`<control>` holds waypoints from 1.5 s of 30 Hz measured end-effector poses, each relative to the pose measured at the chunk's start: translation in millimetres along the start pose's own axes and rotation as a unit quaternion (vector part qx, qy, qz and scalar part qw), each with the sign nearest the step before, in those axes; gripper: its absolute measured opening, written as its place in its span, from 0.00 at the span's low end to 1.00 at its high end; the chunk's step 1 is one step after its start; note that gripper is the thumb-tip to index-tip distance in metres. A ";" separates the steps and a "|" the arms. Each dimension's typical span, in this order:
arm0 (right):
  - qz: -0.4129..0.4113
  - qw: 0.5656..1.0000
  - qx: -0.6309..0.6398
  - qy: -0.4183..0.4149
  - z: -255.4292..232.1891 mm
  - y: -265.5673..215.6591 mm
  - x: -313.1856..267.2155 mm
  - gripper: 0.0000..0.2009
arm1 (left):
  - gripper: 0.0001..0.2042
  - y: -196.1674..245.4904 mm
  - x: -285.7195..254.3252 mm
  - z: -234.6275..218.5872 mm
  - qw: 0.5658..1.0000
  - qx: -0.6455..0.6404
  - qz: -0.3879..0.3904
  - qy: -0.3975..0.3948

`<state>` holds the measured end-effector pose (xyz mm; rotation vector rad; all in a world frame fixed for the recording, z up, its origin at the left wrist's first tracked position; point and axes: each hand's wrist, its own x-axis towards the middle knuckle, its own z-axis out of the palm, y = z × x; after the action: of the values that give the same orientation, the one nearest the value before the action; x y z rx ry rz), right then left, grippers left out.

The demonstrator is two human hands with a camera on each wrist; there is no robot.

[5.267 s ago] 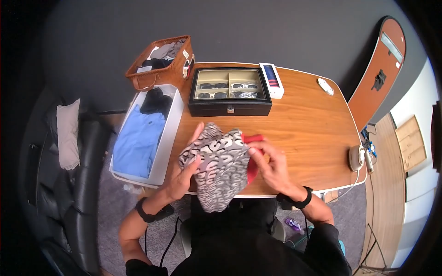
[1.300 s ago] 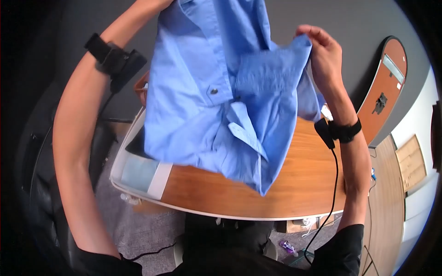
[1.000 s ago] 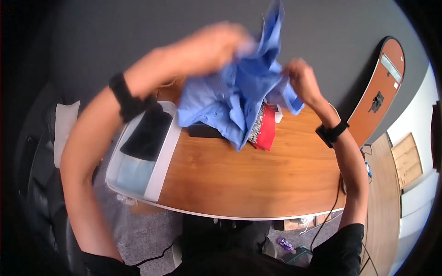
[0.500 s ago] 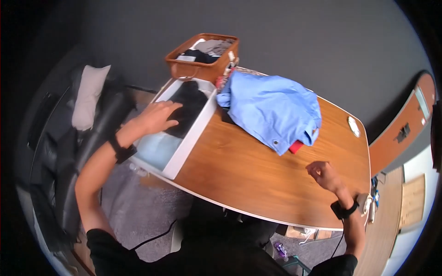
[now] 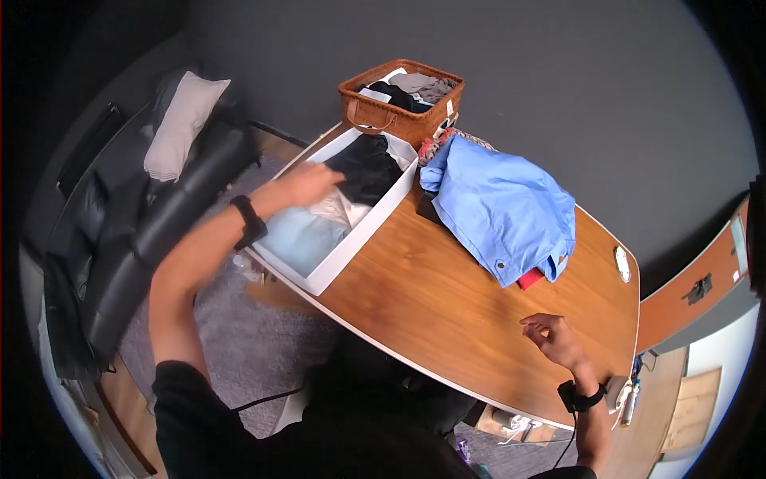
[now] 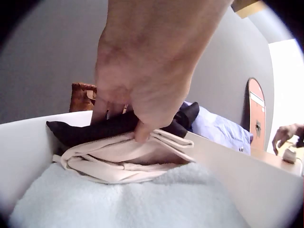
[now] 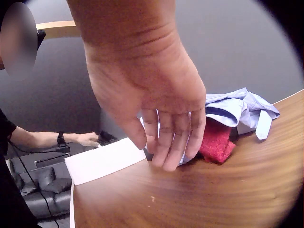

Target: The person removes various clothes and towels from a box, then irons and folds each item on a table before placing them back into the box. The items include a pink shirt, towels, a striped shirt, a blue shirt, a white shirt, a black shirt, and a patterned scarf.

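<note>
My left hand [image 5: 307,188] reaches into a long white box [image 5: 361,233] on the left of the table. Its thumb and fingers pinch a black garment [image 6: 102,129], the fingers behind it and the thumb in front. Beneath lies a folded cream cloth [image 6: 118,164], and nearer me a fluffy pale-blue cloth [image 6: 128,204]. My right hand [image 5: 558,342] hovers over the table's right half, fingers loosely bent and holding nothing. Beyond it a blue button-up shirt [image 5: 511,207] lies heaped, hiding most of a black case [image 5: 428,206]. Red fabric [image 5: 530,278] pokes out under the shirt.
A brown woven basket [image 5: 407,120] full of clothes stands behind the box. A white object [image 5: 622,264] lies at the table's right end, near a beige corded device [image 5: 617,393]. Left of the table is a black sofa [image 5: 179,203] with a pale cushion [image 5: 185,124].
The patterned and red cloth and then the blue shirt, both held earlier, were put down over the case. My left hand has gone to the box and taken hold of the black garment, baring cream cloth.
</note>
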<state>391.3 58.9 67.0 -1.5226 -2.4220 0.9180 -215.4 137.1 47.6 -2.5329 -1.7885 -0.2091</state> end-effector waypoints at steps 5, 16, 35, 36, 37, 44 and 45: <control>-0.026 0.999 0.025 -0.012 -3.4 -22.9 5.0 0.11 | 0.08 4.2 14.1 -87.9 0.935 -0.119 -0.049 0.329; -0.145 0.980 0.114 0.069 20.2 -80.3 31.8 0.13 | 0.10 107.0 -20.6 -171.5 0.912 -0.255 -0.023 0.319; -0.088 0.906 0.064 0.410 -25.9 -101.4 -5.3 0.10 | 0.15 169.6 -7.2 -108.1 0.832 -0.548 0.058 0.057; -0.172 0.897 -0.006 0.407 -25.9 -103.0 -2.8 0.07 | 0.15 175.2 -6.7 -102.6 0.834 -0.548 0.056 0.030; -0.256 0.875 -0.073 0.405 -26.5 -106.8 -0.3 0.05 | 0.16 183.7 -8.1 -93.9 0.836 -0.546 0.055 0.002; -0.320 0.891 -0.075 0.312 -32.9 -121.1 -10.8 0.21 | 0.23 242.3 7.5 -39.1 0.848 -0.512 0.059 -0.124; -0.311 0.911 -0.083 0.258 -22.1 -126.7 -11.7 0.21 | 0.24 248.0 15.1 -22.1 0.830 -0.536 0.066 -0.138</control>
<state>308.5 19.8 158.0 -0.7744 -2.3559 0.1571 20.8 65.3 83.7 -3.5360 -1.8814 -1.2078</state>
